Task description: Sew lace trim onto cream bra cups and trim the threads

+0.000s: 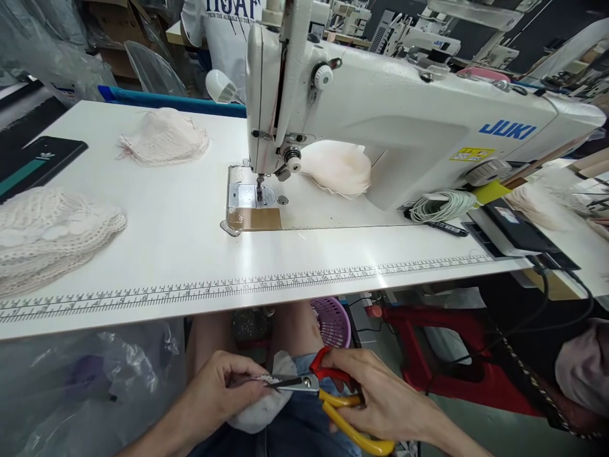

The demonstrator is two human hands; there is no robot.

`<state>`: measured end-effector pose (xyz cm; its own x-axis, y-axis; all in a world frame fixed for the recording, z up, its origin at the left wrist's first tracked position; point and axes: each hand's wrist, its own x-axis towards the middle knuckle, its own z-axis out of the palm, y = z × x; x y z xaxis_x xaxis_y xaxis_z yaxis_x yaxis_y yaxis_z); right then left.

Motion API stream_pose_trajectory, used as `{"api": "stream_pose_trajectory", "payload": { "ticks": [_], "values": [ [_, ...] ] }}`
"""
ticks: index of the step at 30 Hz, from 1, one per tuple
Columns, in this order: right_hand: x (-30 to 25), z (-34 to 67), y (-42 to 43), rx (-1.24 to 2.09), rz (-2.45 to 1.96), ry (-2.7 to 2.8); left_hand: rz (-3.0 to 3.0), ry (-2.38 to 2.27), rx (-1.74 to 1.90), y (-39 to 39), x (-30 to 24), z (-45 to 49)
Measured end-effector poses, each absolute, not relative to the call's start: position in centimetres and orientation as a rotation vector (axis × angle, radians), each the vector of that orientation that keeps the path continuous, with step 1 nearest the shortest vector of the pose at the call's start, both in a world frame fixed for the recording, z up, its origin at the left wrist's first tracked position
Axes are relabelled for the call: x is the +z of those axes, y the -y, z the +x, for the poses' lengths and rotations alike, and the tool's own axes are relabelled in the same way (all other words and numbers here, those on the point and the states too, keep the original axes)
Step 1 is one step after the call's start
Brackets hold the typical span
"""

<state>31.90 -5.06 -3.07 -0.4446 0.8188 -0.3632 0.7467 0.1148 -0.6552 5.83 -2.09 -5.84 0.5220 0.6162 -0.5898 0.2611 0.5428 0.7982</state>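
Note:
Over my lap, my left hand (pixel 233 387) pinches a piece of white fabric (pixel 259 412) between thumb and fingers. My right hand (pixel 375 400) grips a pair of scissors (pixel 310 383) with one red and one yellow handle, fingers through the loops. The blades point left and lie against the fabric's edge close to my left thumb. Part of the fabric is hidden behind my left hand and the blades.
Above my lap stands a white table with a printed ruler (pixel 238 287) along its front edge. It carries a sewing machine (pixel 404 108), lace pieces (pixel 52 235), a cream fabric piece (pixel 164 136) and a cord coil (pixel 441 206). Below are a purple basket (pixel 335 322) and red stool (pixel 428 317).

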Motion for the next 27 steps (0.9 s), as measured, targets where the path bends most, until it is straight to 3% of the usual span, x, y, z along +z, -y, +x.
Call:
{"api": "stream_pose_trajectory", "payload": {
  "ticks": [22, 27],
  "values": [
    [-4.1, 32.3, 5.3, 1.45, -1.658, 2.262, 0.981, -1.065, 0.222, 1.7, -5.2, 6.1],
    [-4.3, 32.2, 5.4, 1.367, -1.622, 2.304, 1.0, -1.08, 0.19, 1.7, -5.3, 6.2]
  ]
}}
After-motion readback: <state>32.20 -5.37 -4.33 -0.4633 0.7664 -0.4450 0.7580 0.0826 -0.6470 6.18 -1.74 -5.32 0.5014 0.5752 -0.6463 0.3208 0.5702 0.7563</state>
